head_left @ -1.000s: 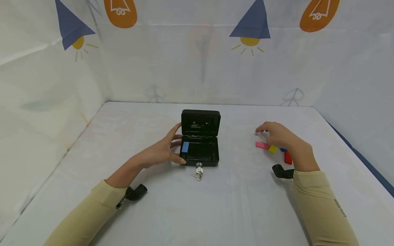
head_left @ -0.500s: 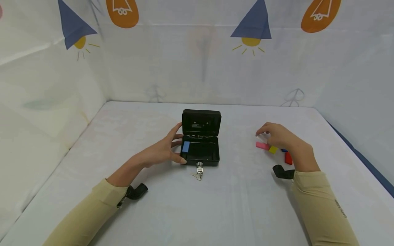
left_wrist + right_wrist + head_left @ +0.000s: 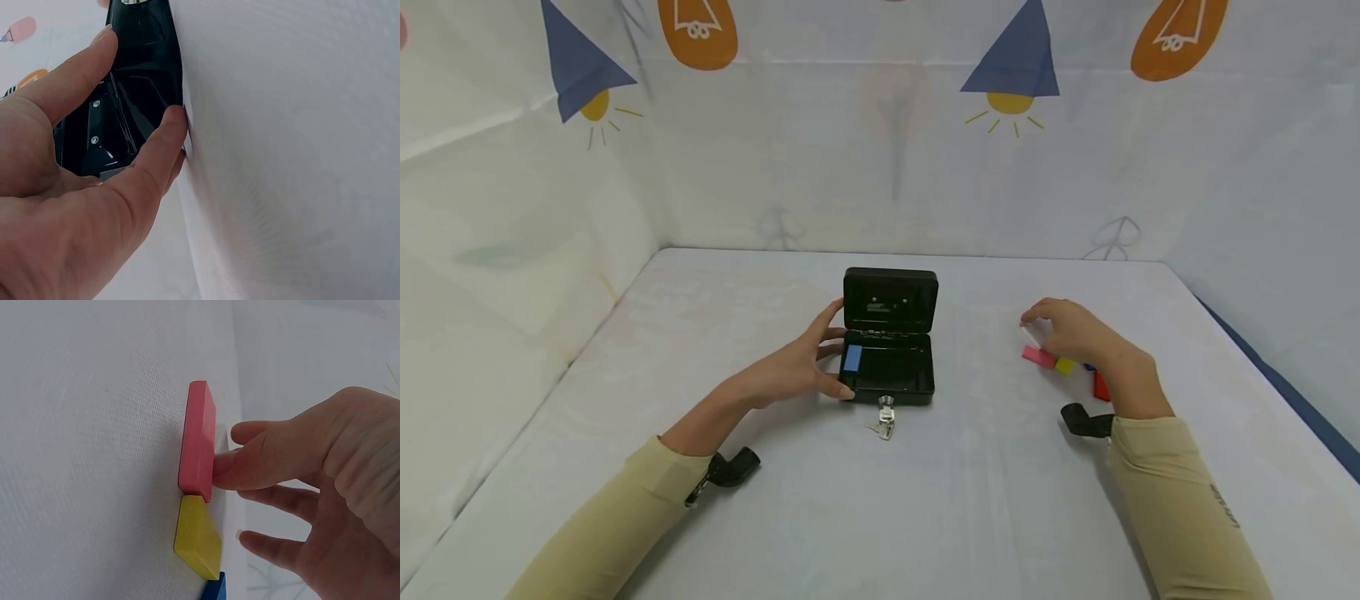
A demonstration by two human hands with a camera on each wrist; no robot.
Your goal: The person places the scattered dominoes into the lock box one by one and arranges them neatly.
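A black cash box (image 3: 891, 367) stands with its lid raised in the head view, a blue block (image 3: 852, 358) at the left inside it. My left hand (image 3: 790, 367) grips its left side, thumb at the front corner and fingers spread along the side toward the lid. To the right, my right hand (image 3: 1071, 333) pinches a white block (image 3: 1034, 335) between thumb and fingers, low over the table. Right beside the thumb lies a pink block (image 3: 198, 440), its end against a yellow block (image 3: 199, 537). A dark blue block (image 3: 215, 587) is partly cut off below.
A red block (image 3: 1101, 386) lies under the right wrist, partly covered. Keys (image 3: 885, 425) hang from the lock at the front of the cash box. White cloth walls (image 3: 820, 167) with lamp prints stand behind and beside the white table (image 3: 925, 517).
My right hand has shifted slightly left, and more of the white block shows. The pink block has turned a little. My left hand and the cash box stay in place.
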